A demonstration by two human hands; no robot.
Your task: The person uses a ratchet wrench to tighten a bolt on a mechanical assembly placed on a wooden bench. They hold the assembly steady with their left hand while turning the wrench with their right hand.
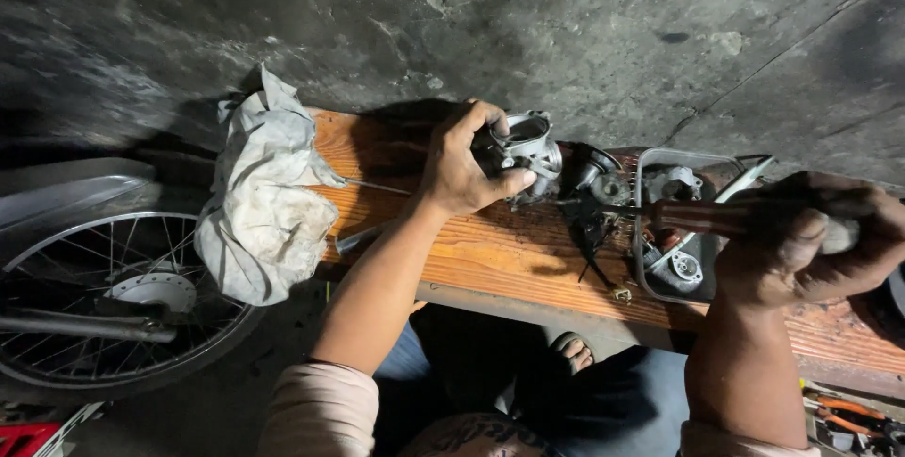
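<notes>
My left hand (464, 167) grips a grey metal carburetor body (528, 148) and steadies it on a wooden bench (490, 259). My right hand (815, 240) is closed around the dark red handle of a screwdriver (702, 217), whose shaft points left toward the carburetor. Black engine parts (589, 193) lie between the two hands.
A clear plastic tray (650, 273) with metal parts sits on the bench under the screwdriver. A dirty white rag (264, 203) hangs over the bench's left end. A spoked motorcycle wheel (104, 297) stands at left. Loose tools (848, 415) lie on the floor at bottom right.
</notes>
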